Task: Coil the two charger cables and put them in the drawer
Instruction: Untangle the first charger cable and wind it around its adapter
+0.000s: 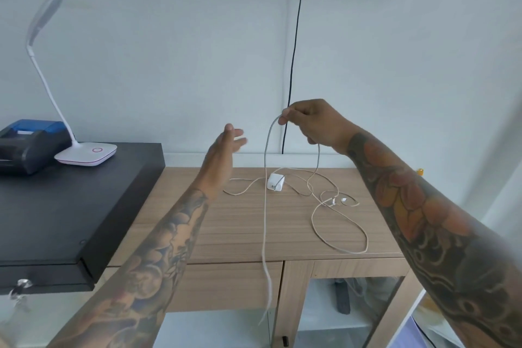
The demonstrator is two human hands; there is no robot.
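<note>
Grey cable (265,206) dangling; thin white cable (339,223) sprawled on cabinet top (226,223)

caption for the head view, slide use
Right hand pinches a grey cable above the wooden cabinet; left hand open beside it.

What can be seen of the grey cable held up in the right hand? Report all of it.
The grey cable is thin, pale and looks braided. The right hand pinches it at a bend raised above the wooden cabinet top. One strand hangs straight down past the cabinet's front edge, its free end blurred. The other drops behind the hand toward the loose cables lying on the top, near the white charger block. The left hand is open beside it, not touching.
</note>
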